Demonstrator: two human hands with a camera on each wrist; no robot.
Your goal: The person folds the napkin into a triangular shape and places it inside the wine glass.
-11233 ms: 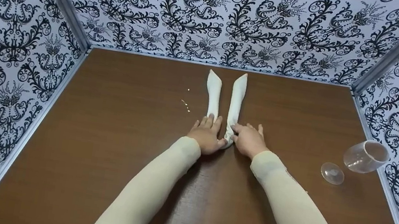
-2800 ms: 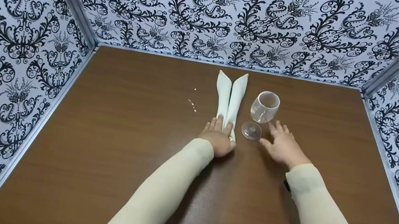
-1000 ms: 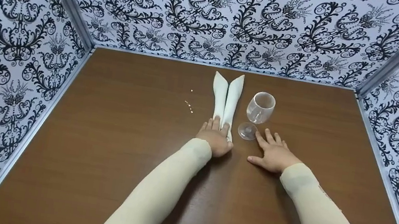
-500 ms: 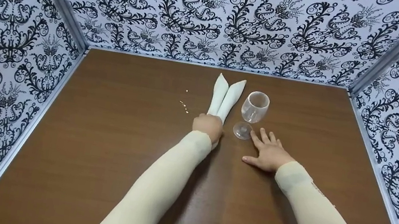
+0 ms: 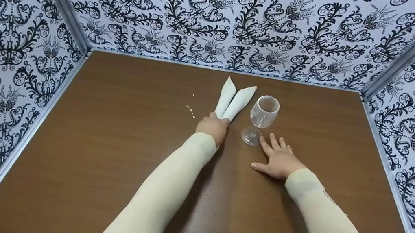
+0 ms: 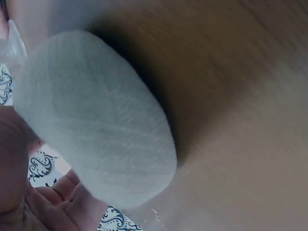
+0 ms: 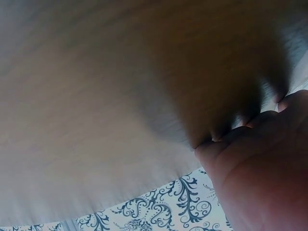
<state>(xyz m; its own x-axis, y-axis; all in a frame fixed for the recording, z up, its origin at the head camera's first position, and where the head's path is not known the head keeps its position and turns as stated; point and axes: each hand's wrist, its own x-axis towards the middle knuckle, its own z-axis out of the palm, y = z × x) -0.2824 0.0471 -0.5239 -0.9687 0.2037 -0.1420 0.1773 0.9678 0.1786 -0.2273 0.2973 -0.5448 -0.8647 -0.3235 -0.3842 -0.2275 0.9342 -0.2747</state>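
Observation:
A white cloth napkin [image 5: 239,102], folded into a long strip with two pointed ends like rabbit ears, points toward the back wall. My left hand [image 5: 212,128] grips it around its lower part, and in the left wrist view the napkin's rounded bottom [image 6: 96,120] fills much of the frame. Just right of the napkin an upright clear wine glass [image 5: 264,112] stands on its round foot. Fingers spread, my right hand [image 5: 280,160] lies on the table with its index fingertip right at the glass's foot. The right wrist view shows that hand's fingers [image 7: 250,125] stretched out.
The brown wooden table [image 5: 101,166] is bordered by patterned black-and-white walls [image 5: 206,13] at the back and both sides. A few small pale flecks [image 5: 190,110] lie on the tabletop left of the napkin.
The left hand went from lying flat on the napkin to gripping it; the napkin's tips now spread apart and lean right. Earlier, the wine glass moved from far right to beside the napkin.

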